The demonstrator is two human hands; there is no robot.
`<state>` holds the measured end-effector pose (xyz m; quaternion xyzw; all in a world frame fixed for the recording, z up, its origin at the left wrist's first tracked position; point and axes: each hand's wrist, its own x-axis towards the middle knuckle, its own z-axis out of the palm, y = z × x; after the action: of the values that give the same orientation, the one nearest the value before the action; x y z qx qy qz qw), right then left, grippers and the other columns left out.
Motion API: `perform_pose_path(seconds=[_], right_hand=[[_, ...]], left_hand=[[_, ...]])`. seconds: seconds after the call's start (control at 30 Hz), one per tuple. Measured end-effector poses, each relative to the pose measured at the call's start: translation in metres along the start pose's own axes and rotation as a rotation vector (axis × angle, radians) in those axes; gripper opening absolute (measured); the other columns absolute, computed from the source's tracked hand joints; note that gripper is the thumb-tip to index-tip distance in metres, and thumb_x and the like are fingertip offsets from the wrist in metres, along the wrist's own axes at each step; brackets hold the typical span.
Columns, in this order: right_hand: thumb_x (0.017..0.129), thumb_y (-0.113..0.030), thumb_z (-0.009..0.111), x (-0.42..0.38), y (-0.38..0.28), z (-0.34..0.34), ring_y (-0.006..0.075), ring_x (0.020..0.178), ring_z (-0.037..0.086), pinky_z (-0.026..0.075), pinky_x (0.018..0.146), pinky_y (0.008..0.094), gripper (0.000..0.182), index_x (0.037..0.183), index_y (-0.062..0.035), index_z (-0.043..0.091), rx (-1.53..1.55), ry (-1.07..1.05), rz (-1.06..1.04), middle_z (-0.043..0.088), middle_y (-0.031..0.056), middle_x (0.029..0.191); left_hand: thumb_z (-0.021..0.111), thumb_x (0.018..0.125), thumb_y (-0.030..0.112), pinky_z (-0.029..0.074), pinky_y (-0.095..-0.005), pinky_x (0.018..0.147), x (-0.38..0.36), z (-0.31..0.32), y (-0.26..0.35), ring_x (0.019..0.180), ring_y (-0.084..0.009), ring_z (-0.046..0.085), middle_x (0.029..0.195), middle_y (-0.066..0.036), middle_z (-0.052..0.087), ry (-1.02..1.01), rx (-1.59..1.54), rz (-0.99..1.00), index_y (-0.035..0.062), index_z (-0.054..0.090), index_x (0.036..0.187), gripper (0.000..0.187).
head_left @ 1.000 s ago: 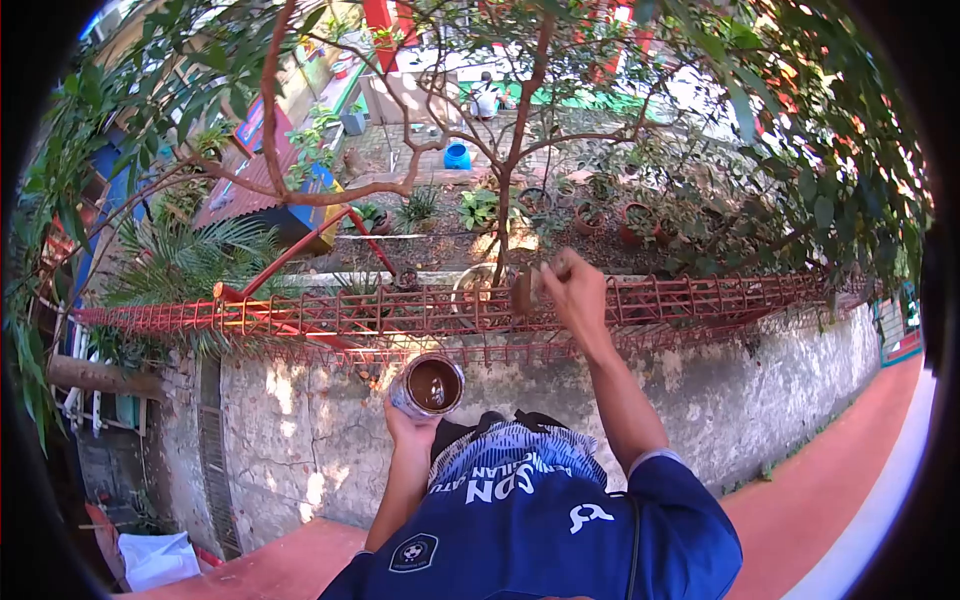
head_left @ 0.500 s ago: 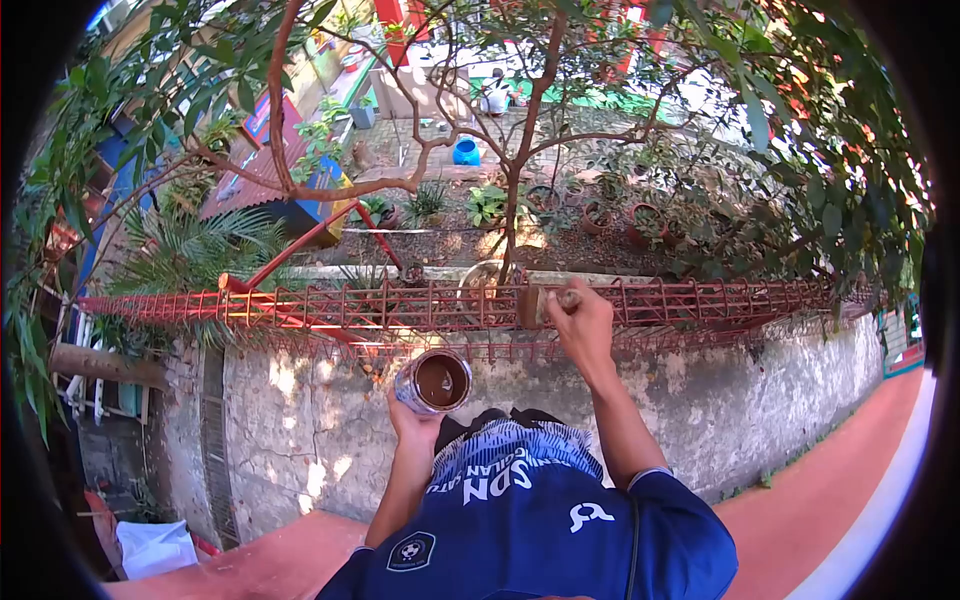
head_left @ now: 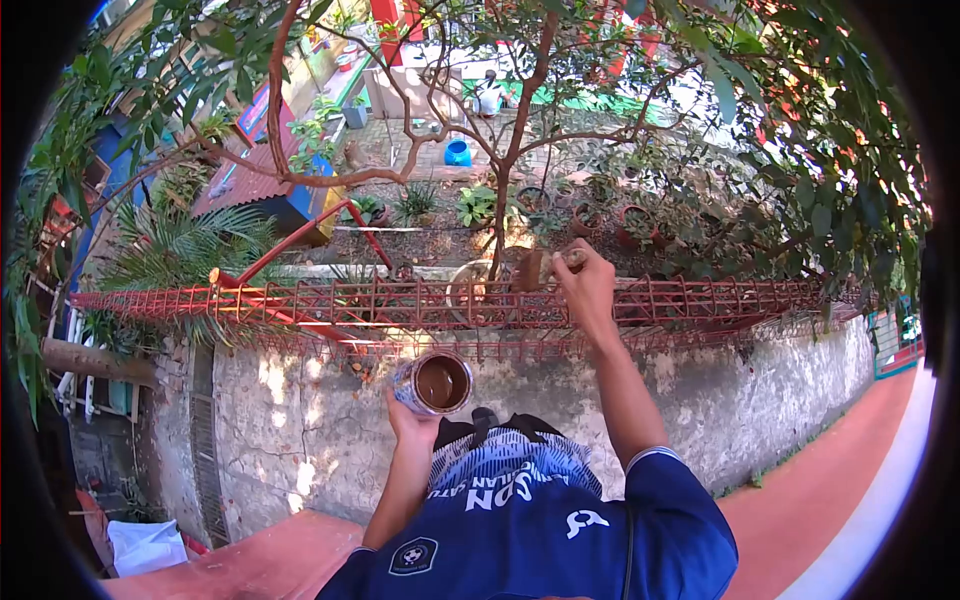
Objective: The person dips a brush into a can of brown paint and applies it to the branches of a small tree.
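My left hand (head_left: 411, 424) is wrapped around a paint can (head_left: 408, 388) with brown paint (head_left: 437, 378) inside, its open mouth facing up toward me. Between the fingers of my right hand (head_left: 590, 288) is the handle of a wide paintbrush (head_left: 530, 271), its brown-coated bristles pointing left. The brush overlaps the upper edge of a long reddish-brown lattice of metal bars (head_left: 400, 304), which runs across the view in front of me. The can is below and nearer to me than this lattice.
A weathered wall (head_left: 520, 400) stands below the lattice. Beyond it grow a tree (head_left: 503, 190) with low branches and several potted plants. A slanted red pole (head_left: 290, 240) meets the lattice at left. Farther back are a blue container (head_left: 457, 153) and a person (head_left: 489, 96).
My right hand has lifted the paintbrush from the face of the lattice to its upper edge. The left hand keeps the can at nearly the same place, and the view has shifted slightly.
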<state>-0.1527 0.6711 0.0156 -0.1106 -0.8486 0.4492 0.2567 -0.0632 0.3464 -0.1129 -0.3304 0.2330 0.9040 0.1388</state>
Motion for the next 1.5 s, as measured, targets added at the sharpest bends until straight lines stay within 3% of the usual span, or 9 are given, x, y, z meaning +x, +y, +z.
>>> perform_pose_path(seconds=[0.1,0.2,0.37,0.47,0.5,1.0,1.13,1.33,1.5], right_hand=[[0.09,-0.014,0.072,-0.008,-0.002,-0.017,0.014,0.057,0.047,0.043,0.057,0.0324,0.02,0.084,-0.0003,0.059,-0.114,0.073,0.031,0.058,0.0118,0.065],[0.089,-0.014,0.072,-0.018,-0.006,-0.011,0.0169,0.057,0.049,0.044,0.057,0.0333,0.019,0.085,-0.0007,0.06,-0.098,0.099,-0.065,0.059,0.0123,0.068],[0.09,-0.013,0.072,-0.025,-0.034,0.024,0.016,0.061,0.061,0.046,0.058,0.0324,0.016,0.086,-0.0003,0.062,-0.188,0.053,-0.272,0.064,0.0129,0.071],[0.091,-0.013,0.071,-0.023,-0.044,0.023,0.0102,0.061,0.06,0.046,0.057,0.03,0.016,0.087,0.0,0.063,-0.016,-0.032,-0.024,0.067,0.0099,0.069],[0.089,-0.016,0.072,-0.022,-0.034,0.026,0.0233,0.053,0.053,0.045,0.055,0.0346,0.019,0.085,-0.0007,0.062,0.092,-0.015,0.005,0.059,0.0145,0.064],[0.088,-0.014,0.072,-0.039,-0.047,0.021,0.0225,0.059,0.061,0.048,0.06,0.0354,0.015,0.089,-0.0016,0.063,-0.196,0.002,-0.097,0.062,0.014,0.068],[0.09,-0.018,0.072,-0.046,-0.065,0.02,0.0268,0.058,0.054,0.047,0.061,0.0361,0.018,0.089,-0.0027,0.063,0.117,0.006,0.113,0.061,0.0161,0.068],[0.089,-0.02,0.072,-0.052,-0.036,-0.009,0.0364,0.067,0.061,0.045,0.06,0.0418,0.021,0.088,-0.0027,0.061,-0.404,0.105,-0.067,0.063,0.0168,0.076],[0.087,-0.02,0.073,-0.08,-0.053,0.012,0.0374,0.068,0.064,0.049,0.062,0.0452,0.02,0.087,-0.0035,0.061,-0.31,0.168,-0.112,0.061,0.0167,0.076]], left_hand=[[0.03,0.101,0.049,0.046,-0.0593,0.106,-0.004,-0.012,-0.008,0.129,-0.0363,0.056,0.14,-0.013,0.06,0.042,-0.01,-0.012,0.0098,0.056,0.138,0.06],[0.02,0.105,0.058,0.037,-0.058,0.114,-0.009,-0.017,-0.009,0.136,-0.0361,0.049,0.146,-0.014,0.054,-0.057,-0.021,-0.03,0.0084,0.047,0.146,0.069],[0.022,0.105,0.055,0.043,-0.0555,0.11,-0.017,-0.025,-0.006,0.132,-0.0347,0.053,0.141,-0.013,0.058,0.056,0.01,-0.044,0.0087,0.05,0.142,0.066],[0.023,0.105,0.053,0.046,-0.0546,0.107,-0.014,-0.036,-0.004,0.129,-0.0337,0.057,0.139,-0.012,0.06,0.065,-0.015,-0.024,0.009,0.052,0.14,0.063],[0.024,0.106,0.053,0.047,-0.0542,0.107,-0.015,-0.035,-0.002,0.127,-0.033,0.058,0.138,-0.012,0.06,0.078,-0.004,-0.009,0.0089,0.053,0.139,0.062],[0.031,0.106,0.051,0.05,-0.0506,0.105,-0.02,-0.065,0.021,0.121,-0.0317,0.062,0.131,-0.012,0.064,0.027,-0.059,-0.044,0.0061,0.055,0.133,0.058],[0.031,0.106,0.05,0.051,-0.0495,0.104,-0.02,-0.07,0.04,0.119,-0.0313,0.063,0.129,-0.012,0.065,0.037,-0.029,-0.05,0.0067,0.056,0.132,0.057],[0.033,0.106,0.051,0.048,-0.0492,0.108,-0.049,-0.052,0.067,0.121,-0.0323,0.062,0.13,-0.014,0.065,0.091,0.043,-0.074,0.0058,0.056,0.133,0.058],[0.032,0.106,0.05,0.048,-0.0488,0.108,-0.043,-0.063,0.07,0.121,-0.0318,0.062,0.131,-0.013,0.064,0.058,0.041,-0.115,0.006,0.056,0.133,0.056]])
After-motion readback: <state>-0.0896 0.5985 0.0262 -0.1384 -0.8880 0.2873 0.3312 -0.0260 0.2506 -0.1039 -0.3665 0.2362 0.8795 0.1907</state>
